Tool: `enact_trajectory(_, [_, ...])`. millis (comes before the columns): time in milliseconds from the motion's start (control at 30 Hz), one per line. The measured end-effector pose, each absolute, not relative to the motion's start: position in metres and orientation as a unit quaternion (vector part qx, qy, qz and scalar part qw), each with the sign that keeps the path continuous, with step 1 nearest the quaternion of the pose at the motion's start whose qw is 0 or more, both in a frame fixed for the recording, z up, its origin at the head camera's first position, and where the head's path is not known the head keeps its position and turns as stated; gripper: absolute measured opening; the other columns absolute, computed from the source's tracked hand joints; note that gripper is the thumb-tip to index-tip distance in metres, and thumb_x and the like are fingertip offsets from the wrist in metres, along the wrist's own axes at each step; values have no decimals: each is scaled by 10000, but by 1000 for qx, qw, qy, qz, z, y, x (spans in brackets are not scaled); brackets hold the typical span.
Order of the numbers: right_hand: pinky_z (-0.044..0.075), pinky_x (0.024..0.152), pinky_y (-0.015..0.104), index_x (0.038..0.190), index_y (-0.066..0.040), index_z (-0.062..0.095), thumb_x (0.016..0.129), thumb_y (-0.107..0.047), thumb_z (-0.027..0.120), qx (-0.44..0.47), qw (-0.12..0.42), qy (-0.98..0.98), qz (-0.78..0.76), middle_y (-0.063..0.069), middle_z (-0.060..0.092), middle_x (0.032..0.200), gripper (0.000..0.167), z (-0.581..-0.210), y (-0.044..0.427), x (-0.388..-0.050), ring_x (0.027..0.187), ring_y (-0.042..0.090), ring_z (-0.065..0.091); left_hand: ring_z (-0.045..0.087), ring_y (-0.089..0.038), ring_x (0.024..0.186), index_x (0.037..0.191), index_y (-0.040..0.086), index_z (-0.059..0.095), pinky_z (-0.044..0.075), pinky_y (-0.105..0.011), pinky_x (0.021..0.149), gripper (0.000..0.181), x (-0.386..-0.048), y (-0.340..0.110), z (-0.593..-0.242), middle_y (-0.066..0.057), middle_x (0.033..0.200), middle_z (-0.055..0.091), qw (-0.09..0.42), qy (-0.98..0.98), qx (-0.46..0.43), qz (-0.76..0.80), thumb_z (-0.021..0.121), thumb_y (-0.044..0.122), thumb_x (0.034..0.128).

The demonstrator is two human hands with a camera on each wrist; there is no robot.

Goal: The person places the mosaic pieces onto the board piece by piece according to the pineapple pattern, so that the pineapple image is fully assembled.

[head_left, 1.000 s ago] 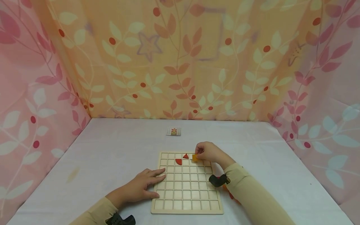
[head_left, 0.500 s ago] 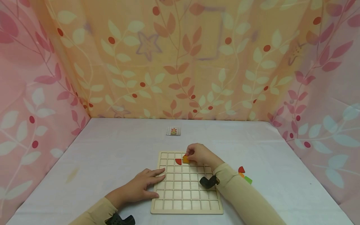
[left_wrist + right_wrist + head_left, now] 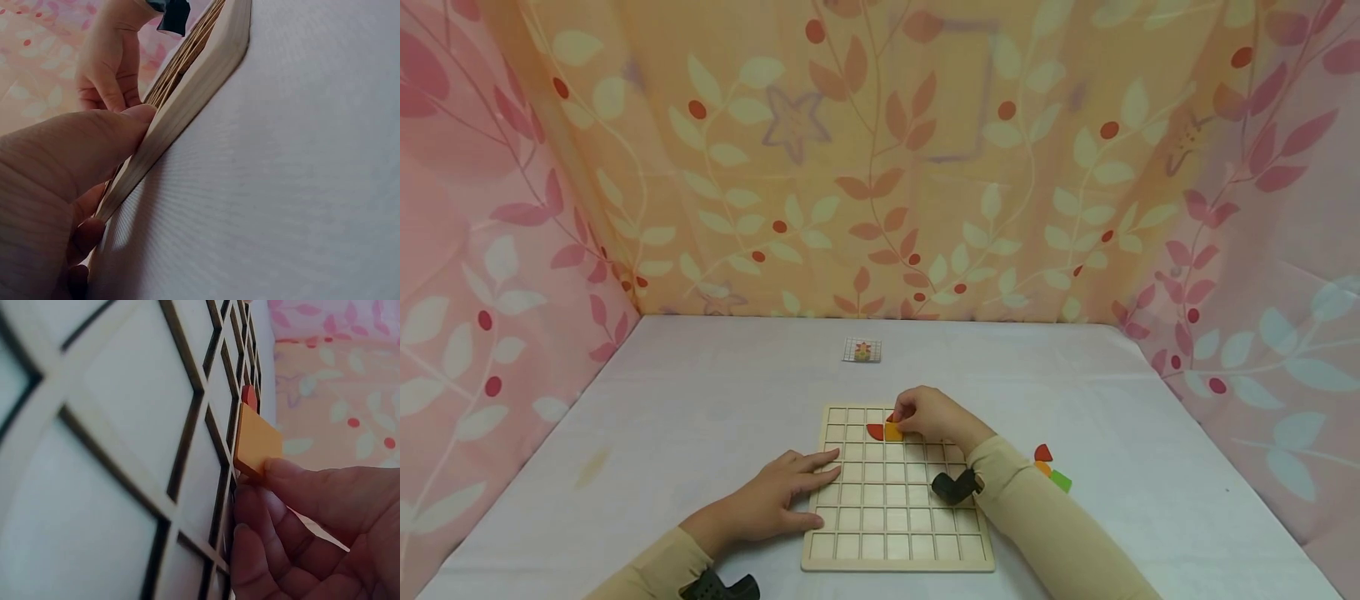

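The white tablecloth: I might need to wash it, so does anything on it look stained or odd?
Yes. A yellowish-brown smudge shows on the white tablecloth, left of the left hand; it looks like a stain against the plain cloth. A tiny dark speck lies far right, too small to identify.

The head view is evenly lit, slightly dim; the left wrist view is darker, a soft shadow falling below the board (image 3: 200, 74) at lower left; the right wrist view is cool and dim, the board blurred at far left, the patterned backdrop (image 3: 334, 400) soft at upper right
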State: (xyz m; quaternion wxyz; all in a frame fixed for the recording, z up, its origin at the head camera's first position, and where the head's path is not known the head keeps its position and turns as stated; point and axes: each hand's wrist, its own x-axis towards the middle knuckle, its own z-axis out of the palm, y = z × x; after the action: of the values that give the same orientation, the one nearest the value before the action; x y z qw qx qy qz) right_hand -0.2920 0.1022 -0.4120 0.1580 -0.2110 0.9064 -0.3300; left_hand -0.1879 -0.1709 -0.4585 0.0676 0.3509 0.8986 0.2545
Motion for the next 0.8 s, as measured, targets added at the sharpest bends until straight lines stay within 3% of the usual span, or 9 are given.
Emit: enact_trajectory(800, [412, 662, 288, 729, -118, 655, 775, -60, 704, -222, 153, 912, -310, -44, 597, 715, 88, -416, 107, -296, 692, 134, 504, 354, -74, 1068, 1386, 216, 412, 300, -380, 889, 670, -188, -171, -458, 45, 1484, 272, 66, 897, 350, 262, 581, 533, 820])
